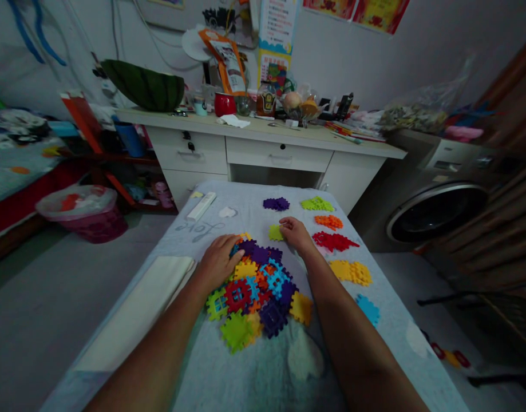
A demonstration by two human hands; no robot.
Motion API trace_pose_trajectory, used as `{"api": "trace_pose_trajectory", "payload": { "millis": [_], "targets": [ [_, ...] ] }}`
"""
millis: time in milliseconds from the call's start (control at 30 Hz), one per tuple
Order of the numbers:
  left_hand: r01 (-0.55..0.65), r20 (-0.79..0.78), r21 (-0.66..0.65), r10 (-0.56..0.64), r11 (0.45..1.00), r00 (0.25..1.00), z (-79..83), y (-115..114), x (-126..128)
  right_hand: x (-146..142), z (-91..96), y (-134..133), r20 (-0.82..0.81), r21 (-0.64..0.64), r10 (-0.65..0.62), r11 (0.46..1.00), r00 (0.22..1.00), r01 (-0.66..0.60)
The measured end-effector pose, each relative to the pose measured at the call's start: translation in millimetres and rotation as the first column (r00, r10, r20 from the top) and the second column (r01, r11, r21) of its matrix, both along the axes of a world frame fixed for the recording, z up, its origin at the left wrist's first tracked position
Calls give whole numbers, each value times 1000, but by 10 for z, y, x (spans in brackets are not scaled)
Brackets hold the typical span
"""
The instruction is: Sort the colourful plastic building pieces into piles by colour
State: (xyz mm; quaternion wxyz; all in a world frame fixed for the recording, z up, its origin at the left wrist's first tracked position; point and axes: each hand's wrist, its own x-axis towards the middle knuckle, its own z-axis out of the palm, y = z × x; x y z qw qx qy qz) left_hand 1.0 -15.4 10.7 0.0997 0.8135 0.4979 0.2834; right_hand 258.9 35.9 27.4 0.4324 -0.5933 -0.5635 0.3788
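Note:
A heap of mixed plastic interlocking building tiles (259,250), with notched edges, lies in the middle of the cloth-covered table. Resting on the heap's left edge is my left hand (220,262), its thumb apart from the fingers and no tile plainly in its grip. Just beyond the heap, my right hand (295,233) pinches a lime green tile (275,232) low over the cloth. Same-coloured groups sit along the right: purple tiles (276,203), lime tiles (317,203), orange tiles (328,222), red tiles (335,241), yellow tiles (351,272) and a blue tile (368,310).
A long white bar (201,206) lies at the table's far left, with a folded cream cloth (138,309) nearer. Behind stands a white desk (280,154) bearing a watermelon piece (145,86) and jars. A washing machine (434,189) is at right, a pink bin (84,214) at left.

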Motion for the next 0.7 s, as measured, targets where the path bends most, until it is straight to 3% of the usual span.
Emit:
{"api": "trace_pose_trajectory", "payload": {
  "millis": [67,167,333,433,700],
  "targets": [
    [29,9,-10,-29,1000,1000,31,-13,7,54,-63,19,193,66,-32,998,981,20],
    [73,15,-20,-73,997,997,70,-22,4,99,-127,30,422,111,-3,993,907,-48],
    [66,36,-20,-65,998,997,79,-20,-5,92,-159,47,720,41,62,990,691,-132],
    [38,41,-9,-37,999,998,57,-16,-10,108,-94,88,779,17,77,990,622,-143],
    [35,8,-52,-35,998,999,24,-5,-14,500,339,537,784,149,-117,989,609,-2]
  ]
}}
